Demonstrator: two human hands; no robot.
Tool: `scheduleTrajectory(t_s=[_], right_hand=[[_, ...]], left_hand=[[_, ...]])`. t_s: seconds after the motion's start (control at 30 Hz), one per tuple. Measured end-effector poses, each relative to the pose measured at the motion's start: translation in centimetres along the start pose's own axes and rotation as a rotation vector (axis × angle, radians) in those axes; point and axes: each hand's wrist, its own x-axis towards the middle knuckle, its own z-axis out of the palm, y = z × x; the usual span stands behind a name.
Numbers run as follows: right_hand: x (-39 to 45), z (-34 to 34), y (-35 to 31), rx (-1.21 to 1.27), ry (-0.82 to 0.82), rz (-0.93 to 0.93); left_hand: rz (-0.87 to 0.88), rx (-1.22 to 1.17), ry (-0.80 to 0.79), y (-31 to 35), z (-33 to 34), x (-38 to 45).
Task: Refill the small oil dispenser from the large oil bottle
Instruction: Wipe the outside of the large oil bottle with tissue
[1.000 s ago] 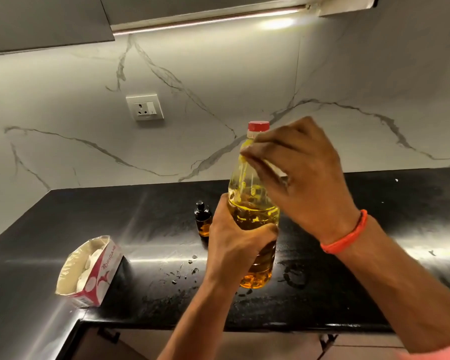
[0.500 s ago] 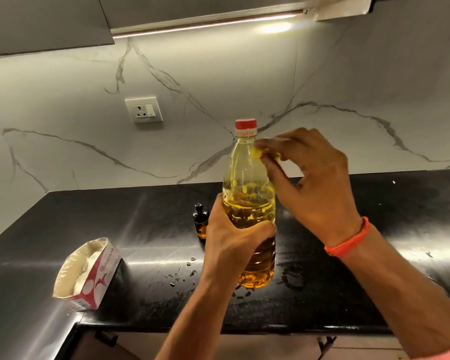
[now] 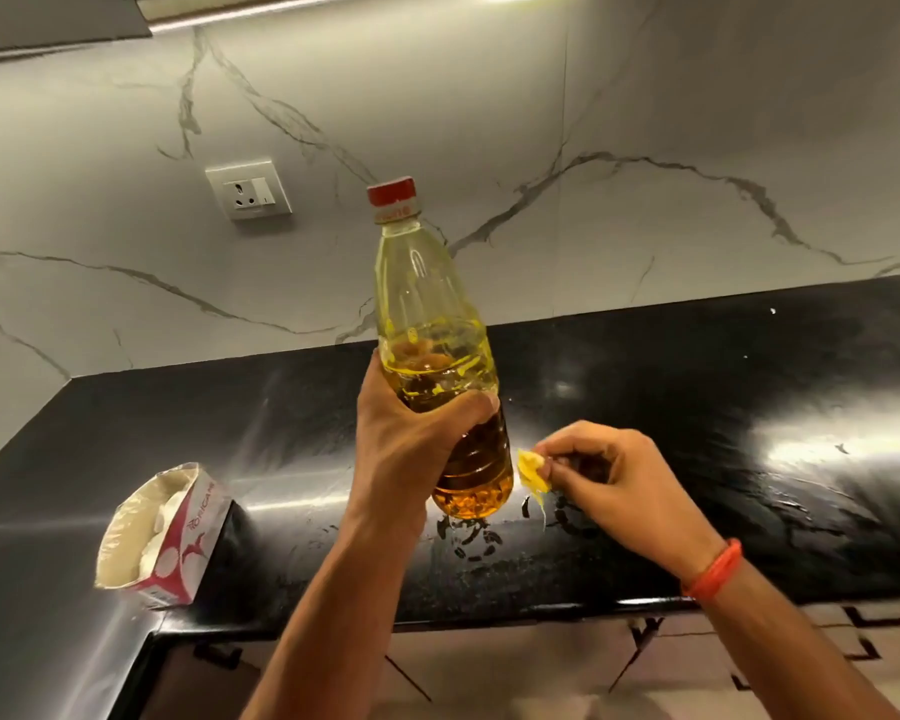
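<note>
My left hand (image 3: 411, 433) grips the large clear oil bottle (image 3: 427, 304) round its middle and holds it nearly upright above the black counter (image 3: 697, 407). The bottle is about half full of golden oil and its red cap (image 3: 392, 192) is on. My right hand (image 3: 614, 475) is low to the right of the bottle's base, pinching a small yellow scrap of plastic (image 3: 532, 472) between thumb and fingers. The small dark dispenser is hidden behind my left hand and the bottle.
An open white and red carton (image 3: 167, 537) lies on its side at the counter's left front corner. Dark drops (image 3: 468, 537) spot the counter under the bottle. A wall socket (image 3: 249, 189) sits on the marble backsplash. The counter's front edge runs below my forearms.
My right hand has come down from the bottle's neck to beside its base, carrying the yellow scrap. The left hand keeps its grip on the bottle. The dispenser has gone out of sight.
</note>
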Motion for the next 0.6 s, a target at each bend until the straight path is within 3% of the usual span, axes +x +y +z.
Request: scheduleTrajectory(t_s=[0.17,0.37,0.6], right_hand=[[-3.7,-0.4,5.5,0.057,0.149,0.206],[-8.7,-0.7,11.4,0.05,0.195,0.45],[-9.6,-1.7,14.8,-0.041,0.312,0.525]], left_hand=[[-0.01,0.007,-0.005,-2.1,0.5,1.6],[-0.012,0.112,-0.03,-6.8,3.2,5.2],[-0.1,0.188,-0.042,-12.4,6.9,11.2]])
